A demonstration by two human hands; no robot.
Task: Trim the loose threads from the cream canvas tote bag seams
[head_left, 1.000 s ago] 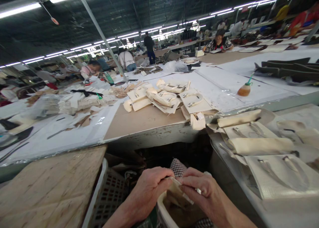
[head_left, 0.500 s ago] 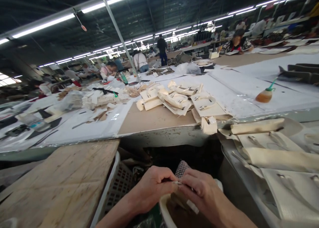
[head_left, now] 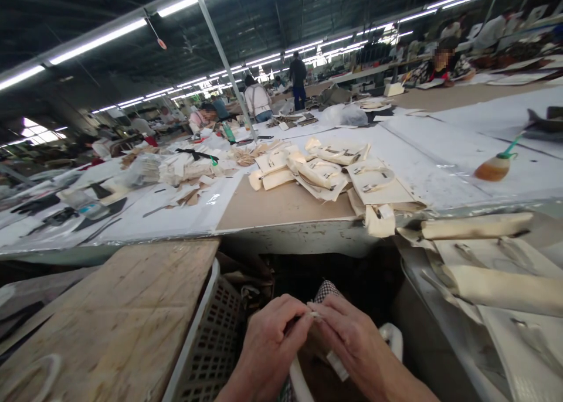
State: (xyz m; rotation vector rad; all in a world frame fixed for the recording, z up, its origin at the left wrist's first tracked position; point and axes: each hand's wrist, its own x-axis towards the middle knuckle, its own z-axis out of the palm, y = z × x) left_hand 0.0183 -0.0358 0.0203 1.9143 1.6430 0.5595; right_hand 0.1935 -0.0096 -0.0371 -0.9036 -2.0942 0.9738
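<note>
My left hand [head_left: 269,344] and my right hand [head_left: 352,343] meet low in the view, over my lap. Both pinch the top edge of a cream bag piece [head_left: 336,364] with a brown inside, fingers pressed together at its seam. A white label hangs from the piece under my right palm. Checked fabric [head_left: 326,292] on my knee shows just behind the fingertips.
A wooden board [head_left: 114,314] lies at the left, a white plastic crate [head_left: 206,343] beside it. Cream bag parts are stacked at the right [head_left: 492,273] and on the long worktable [head_left: 285,205] ahead [head_left: 325,170]. A glue bottle [head_left: 496,166] stands far right. Other people work at tables behind.
The view has swung left and the scene has shifted right. My hands stay pinched together on the bag piece, now slightly lower in the frame.
</note>
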